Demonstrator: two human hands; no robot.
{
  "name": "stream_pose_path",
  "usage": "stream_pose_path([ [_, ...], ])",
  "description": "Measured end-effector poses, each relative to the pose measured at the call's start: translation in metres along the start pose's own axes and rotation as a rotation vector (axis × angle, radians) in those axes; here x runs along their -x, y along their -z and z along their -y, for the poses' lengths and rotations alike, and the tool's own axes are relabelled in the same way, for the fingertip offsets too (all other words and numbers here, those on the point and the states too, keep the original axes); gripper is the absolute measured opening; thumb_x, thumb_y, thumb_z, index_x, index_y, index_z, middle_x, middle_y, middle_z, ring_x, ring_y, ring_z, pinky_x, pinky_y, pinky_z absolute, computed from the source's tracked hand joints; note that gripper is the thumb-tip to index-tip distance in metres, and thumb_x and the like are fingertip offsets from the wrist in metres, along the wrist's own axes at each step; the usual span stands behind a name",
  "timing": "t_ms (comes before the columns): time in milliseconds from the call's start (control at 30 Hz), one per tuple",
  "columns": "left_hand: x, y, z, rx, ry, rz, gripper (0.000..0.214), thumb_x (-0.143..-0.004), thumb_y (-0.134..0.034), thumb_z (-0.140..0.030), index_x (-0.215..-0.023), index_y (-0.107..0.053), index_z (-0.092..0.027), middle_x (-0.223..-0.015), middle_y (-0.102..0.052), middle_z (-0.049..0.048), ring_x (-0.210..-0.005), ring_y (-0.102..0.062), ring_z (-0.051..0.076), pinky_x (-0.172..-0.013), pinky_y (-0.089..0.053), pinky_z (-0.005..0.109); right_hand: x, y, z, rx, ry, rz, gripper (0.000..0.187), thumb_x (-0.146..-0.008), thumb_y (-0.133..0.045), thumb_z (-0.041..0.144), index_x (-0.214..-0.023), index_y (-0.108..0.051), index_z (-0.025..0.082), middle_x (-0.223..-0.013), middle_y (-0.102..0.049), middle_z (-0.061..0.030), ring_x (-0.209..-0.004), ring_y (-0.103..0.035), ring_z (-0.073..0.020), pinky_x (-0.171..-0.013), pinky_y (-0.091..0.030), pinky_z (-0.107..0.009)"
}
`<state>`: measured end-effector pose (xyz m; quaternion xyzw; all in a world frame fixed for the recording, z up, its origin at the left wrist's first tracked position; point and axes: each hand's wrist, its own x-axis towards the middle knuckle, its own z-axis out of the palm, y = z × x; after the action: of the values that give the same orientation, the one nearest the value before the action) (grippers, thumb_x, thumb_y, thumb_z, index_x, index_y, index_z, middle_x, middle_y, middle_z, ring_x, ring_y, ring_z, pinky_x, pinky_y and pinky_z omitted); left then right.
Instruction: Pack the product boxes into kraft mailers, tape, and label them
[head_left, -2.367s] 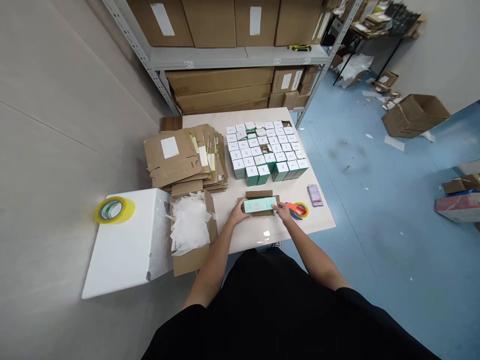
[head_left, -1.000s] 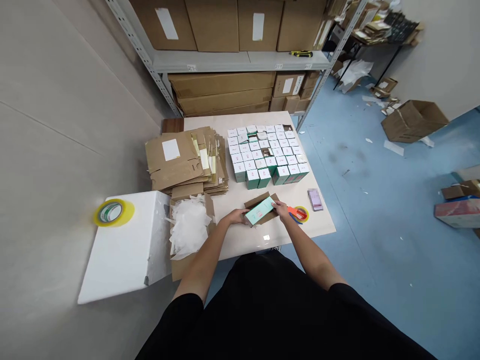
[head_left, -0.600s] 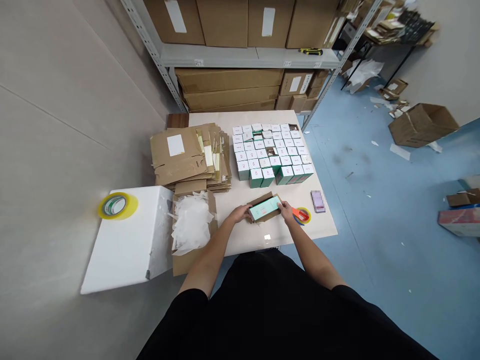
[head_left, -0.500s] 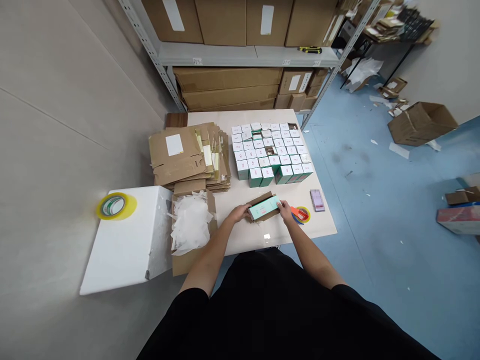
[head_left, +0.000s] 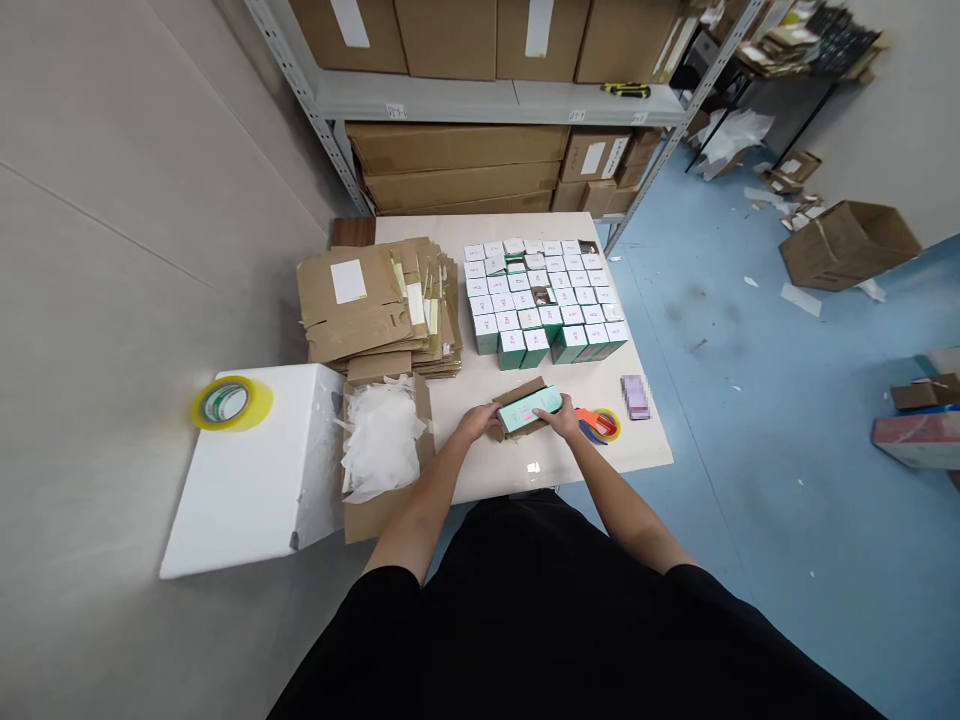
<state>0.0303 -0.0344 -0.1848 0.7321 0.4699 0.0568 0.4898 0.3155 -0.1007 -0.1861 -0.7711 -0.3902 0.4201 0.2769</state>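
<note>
Just below the frame's centre, the left hand (head_left: 478, 421) and the right hand (head_left: 563, 416), thumb on top, grip opposite ends of the mint box (head_left: 527, 410) over the open carton (head_left: 523, 389), likely to keep it steady; whether the left also pinches the carton, I cannot tell. Its long axis slants gently towards the upper right, printed face up.

Soft bright light on your fingers (head_left: 543, 413), tabletop (head_left: 499, 474) glare just nearer you, purple item (head_left: 636, 397) right of them pixelated, edges stretched.
</note>
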Motion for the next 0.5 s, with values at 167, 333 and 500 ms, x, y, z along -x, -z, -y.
stream_pose_path([
  [167,0.001,-0.0013,0.0042,-0.052,-0.012,0.013,0.04,-0.087,-0.07,-0.031,-0.127,-0.069,-0.025,-0.108,-0.075,0.0049,-0.103,-0.069,0.026,-0.094,-0.052,0.034,-0.0016,-0.0047,0.0046,0.042,-0.003,-0.032,0.083,-0.066,-0.088,0.055,-0.134,-0.056,0.02,-0.131,-0.067,-0.0143,-0.116,-0.064,-0.0308,-0.095,-0.051,-0.038],
  [333,0.0035,-0.0052,0.0076,-0.047,-0.047,-0.011,0.043,-0.086,-0.071,-0.032,-0.128,-0.067,-0.021,-0.11,-0.074,0.0074,-0.105,-0.068,0.027,-0.097,-0.052,0.036,-0.0056,-0.0051,0.0026,0.09,-0.008,-0.037,0.085,-0.065,-0.087,0.057,-0.134,-0.057,0.018,-0.133,-0.065,-0.0159,-0.117,-0.063,-0.0322,-0.096,-0.051,-0.039],
  [500,0.0043,-0.0082,0.0058,0.014,0.004,-0.041,0.043,-0.086,-0.074,-0.04,-0.126,-0.068,-0.024,-0.107,-0.075,0.0096,-0.104,-0.07,0.03,-0.097,-0.053,0.04,0.0019,-0.002,0.0014,0.113,0.045,-0.011,0.1,-0.067,-0.083,0.066,-0.147,-0.049,0.017,-0.147,-0.055,-0.0195,-0.131,-0.056,-0.0359,-0.104,-0.047,-0.042],
])
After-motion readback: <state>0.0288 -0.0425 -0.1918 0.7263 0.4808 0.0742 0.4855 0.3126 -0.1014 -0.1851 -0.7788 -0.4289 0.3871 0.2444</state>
